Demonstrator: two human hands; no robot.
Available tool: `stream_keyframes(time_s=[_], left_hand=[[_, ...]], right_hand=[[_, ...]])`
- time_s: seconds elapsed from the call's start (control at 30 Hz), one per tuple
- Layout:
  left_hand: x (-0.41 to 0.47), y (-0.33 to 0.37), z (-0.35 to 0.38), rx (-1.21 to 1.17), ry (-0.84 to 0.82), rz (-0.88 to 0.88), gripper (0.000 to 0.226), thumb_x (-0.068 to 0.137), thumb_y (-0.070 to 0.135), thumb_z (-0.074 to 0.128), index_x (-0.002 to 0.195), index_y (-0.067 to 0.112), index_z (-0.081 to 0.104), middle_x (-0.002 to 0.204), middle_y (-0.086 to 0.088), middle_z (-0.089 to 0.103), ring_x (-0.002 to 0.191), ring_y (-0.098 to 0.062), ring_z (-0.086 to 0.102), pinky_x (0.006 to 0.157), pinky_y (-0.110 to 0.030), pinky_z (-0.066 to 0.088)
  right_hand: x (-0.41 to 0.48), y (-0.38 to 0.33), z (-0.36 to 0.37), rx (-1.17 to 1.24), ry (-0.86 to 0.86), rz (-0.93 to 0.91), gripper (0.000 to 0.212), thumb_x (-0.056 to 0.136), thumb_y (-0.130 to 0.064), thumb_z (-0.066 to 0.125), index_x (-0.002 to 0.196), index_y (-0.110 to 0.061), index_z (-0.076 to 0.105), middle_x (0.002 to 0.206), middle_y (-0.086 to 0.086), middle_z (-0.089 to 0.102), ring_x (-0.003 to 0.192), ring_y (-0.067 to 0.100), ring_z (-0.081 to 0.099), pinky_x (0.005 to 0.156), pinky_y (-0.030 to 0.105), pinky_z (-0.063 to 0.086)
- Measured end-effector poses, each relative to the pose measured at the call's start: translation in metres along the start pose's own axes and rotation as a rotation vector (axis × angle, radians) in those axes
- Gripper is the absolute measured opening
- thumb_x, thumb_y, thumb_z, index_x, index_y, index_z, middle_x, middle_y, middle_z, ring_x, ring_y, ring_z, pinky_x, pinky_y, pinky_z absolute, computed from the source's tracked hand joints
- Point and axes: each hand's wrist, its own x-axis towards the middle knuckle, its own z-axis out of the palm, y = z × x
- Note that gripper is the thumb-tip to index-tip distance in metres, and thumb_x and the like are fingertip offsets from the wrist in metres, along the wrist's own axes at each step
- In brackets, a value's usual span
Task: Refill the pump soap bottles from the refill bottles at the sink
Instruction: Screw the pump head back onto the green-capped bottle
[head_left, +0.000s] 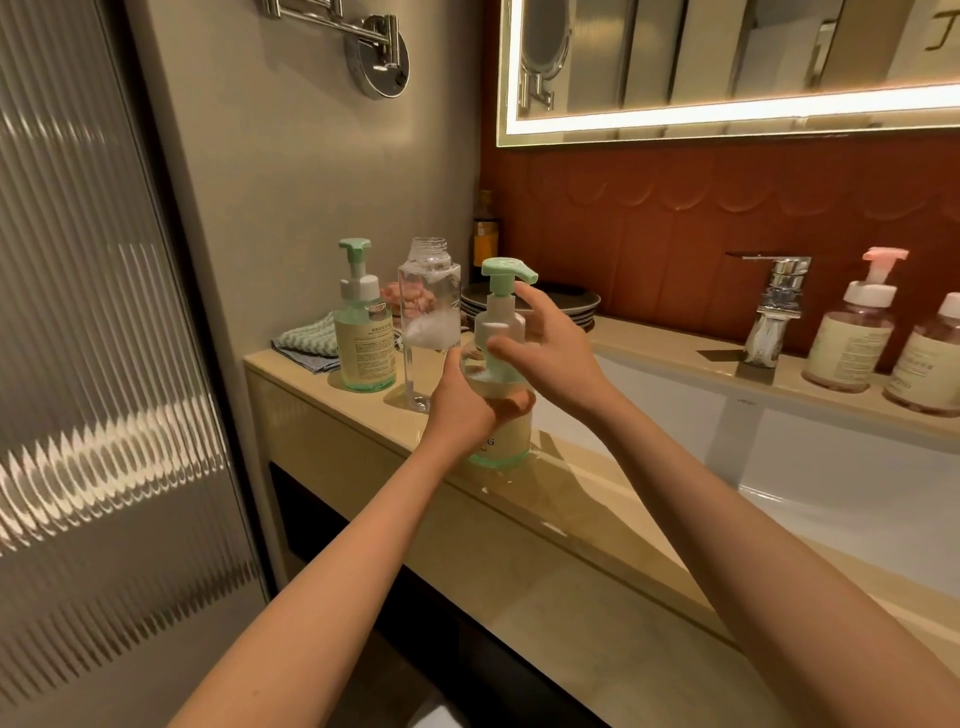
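On the counter (571, 519) left of the sink (831, 467), upright near the front edge: green pump bottle (501, 441), clasped round its shoulder by the left hand (465, 410), fingers wrapped tight. Right hand (545, 348) curled about the white collar (497, 317), thumb in front, forefinger stretched up beside the pump head. Probably a twist of the collar, though whether loosening or tightening cannot be told. Best done by pinning the base flat, holding the body still, turning only the collar, and keeping the pump straight to spare the threads and the soap inside. Close behind the left hand: clear refill bottle (428, 312), uncapped, foam within, likely easy to knock over. Further left, second green pump bottle (363, 332) and folded cloth (306, 340); behind, stacked plates (550, 306); beyond the tap (774, 306), pink pump bottles (852, 332), well apart from the work.
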Motion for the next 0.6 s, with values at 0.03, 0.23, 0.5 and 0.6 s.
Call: stream_keyframes(time_s=[0.03, 0.23, 0.5, 0.6], left_hand=[[0.000, 0.000, 0.000, 0.008, 0.001, -0.001, 0.081, 0.066, 0.027, 0.081, 0.132, 0.021, 0.034, 0.125, -0.001, 0.053, 0.113, -0.020, 0.051, 0.087, -0.034, 0.046], [-0.001, 0.003, -0.002, 0.008, 0.006, -0.003, 0.082, 0.066, 0.021, 0.082, 0.133, 0.018, 0.035, 0.126, -0.002, 0.054, 0.116, -0.019, 0.051, 0.092, -0.034, 0.044], [-0.011, 0.009, 0.000, 0.046, 0.047, 0.021, 0.072, 0.067, 0.023, 0.082, 0.126, 0.018, 0.040, 0.123, -0.003, 0.058, 0.113, -0.021, 0.053, 0.093, -0.036, 0.046], [-0.010, 0.020, 0.005, 0.096, 0.051, 0.038, 0.070, 0.067, 0.026, 0.081, 0.125, 0.017, 0.042, 0.121, -0.002, 0.057, 0.110, -0.020, 0.054, 0.084, -0.030, 0.043]], right_hand=[[-0.001, 0.000, 0.000, -0.020, 0.030, -0.011, 0.073, 0.081, -0.024, 0.068, 0.143, -0.020, 0.031, 0.140, 0.002, 0.046, 0.123, 0.018, 0.046, 0.096, 0.029, 0.040], [0.002, -0.001, 0.003, -0.093, 0.168, -0.027, 0.073, 0.071, -0.033, 0.078, 0.133, -0.019, 0.041, 0.128, 0.001, 0.055, 0.109, 0.018, 0.054, 0.097, 0.042, 0.044], [0.001, 0.003, 0.014, -0.224, 0.324, -0.048, 0.059, 0.072, -0.044, 0.073, 0.123, -0.023, 0.054, 0.115, -0.004, 0.065, 0.106, 0.016, 0.059, 0.091, 0.033, 0.036], [0.001, 0.004, 0.009, -0.194, 0.364, -0.024, 0.054, 0.071, -0.043, 0.073, 0.118, -0.024, 0.053, 0.105, -0.008, 0.064, 0.100, 0.017, 0.059, 0.092, 0.036, 0.038]])
